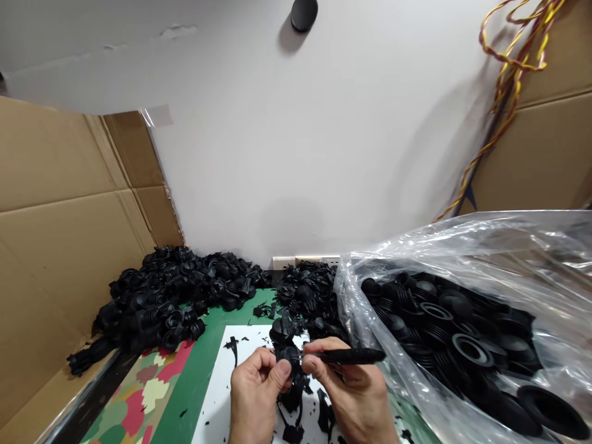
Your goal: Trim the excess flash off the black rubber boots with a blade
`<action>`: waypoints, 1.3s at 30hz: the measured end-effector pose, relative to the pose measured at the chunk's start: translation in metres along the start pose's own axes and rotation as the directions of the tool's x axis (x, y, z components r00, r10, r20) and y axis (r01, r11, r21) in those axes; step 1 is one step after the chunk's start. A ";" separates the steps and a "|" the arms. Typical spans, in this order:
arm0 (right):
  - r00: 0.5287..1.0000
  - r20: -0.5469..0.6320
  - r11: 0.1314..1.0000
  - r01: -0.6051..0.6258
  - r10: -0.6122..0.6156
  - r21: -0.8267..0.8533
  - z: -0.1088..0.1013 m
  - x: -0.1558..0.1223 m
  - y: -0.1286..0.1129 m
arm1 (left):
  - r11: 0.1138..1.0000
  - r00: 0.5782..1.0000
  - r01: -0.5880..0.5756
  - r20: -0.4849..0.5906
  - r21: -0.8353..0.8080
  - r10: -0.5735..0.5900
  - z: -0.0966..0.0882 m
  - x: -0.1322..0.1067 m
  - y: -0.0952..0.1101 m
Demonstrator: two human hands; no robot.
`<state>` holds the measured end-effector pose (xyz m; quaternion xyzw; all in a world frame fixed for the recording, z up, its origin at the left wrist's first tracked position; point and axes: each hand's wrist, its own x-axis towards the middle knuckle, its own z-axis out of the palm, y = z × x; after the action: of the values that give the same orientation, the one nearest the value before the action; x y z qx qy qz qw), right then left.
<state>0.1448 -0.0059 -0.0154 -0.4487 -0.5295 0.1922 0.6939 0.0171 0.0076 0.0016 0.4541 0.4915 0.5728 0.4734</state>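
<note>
My left hand (255, 387) is closed around a small black rubber part (285, 354), pinched between thumb and fingers over a white sheet (217, 394). My right hand (354, 388) grips a slim black knife-like tool (354, 356) that lies level, its tip touching the rubber part. Black rubber trimmings (296, 407) lie scattered on the sheet below both hands. Only the backs and fingers of the hands show at the bottom edge.
A heap of black ribbed rubber boots (171, 296) lies at the left by a cardboard wall (65, 234). A clear plastic bag (472, 246) full of black rubber parts stands at the right. A smaller scrap pile (308, 290) sits by the white wall, with coloured wires (509, 68) hanging upper right.
</note>
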 end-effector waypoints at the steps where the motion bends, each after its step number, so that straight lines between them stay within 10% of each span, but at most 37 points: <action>1: 0.999 0.005 0.999 0.032 -0.032 -0.004 0.000 -0.001 0.002 | 1.000 1.000 -0.007 0.013 -0.001 0.007 0.000 0.000 0.000; 13: 0.922 0.145 0.907 0.381 -0.359 -0.178 -0.002 0.006 -0.016 | 1.000 0.980 0.023 0.198 0.018 -0.026 -0.004 0.000 -0.002; 18: 0.989 -0.047 0.966 0.130 -0.144 -0.222 -0.017 0.017 -0.013 | 0.998 0.986 0.066 0.155 -0.023 -0.062 -0.005 0.000 -0.002; 23: 0.996 0.016 0.995 -0.091 0.091 0.030 -0.014 0.013 -0.018 | 0.991 0.991 0.116 0.074 -0.073 -0.111 -0.006 0.002 -0.005; 39: 0.992 0.031 0.987 0.127 -0.125 -0.100 0.001 0.000 -0.001 | 0.995 0.995 0.092 0.028 -0.046 -0.091 -0.004 0.001 -0.005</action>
<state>0.1433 -0.0062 -0.0147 -0.4467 -0.5743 0.1261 0.6743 0.0137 0.0089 -0.0041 0.4269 0.4920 0.5561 0.5162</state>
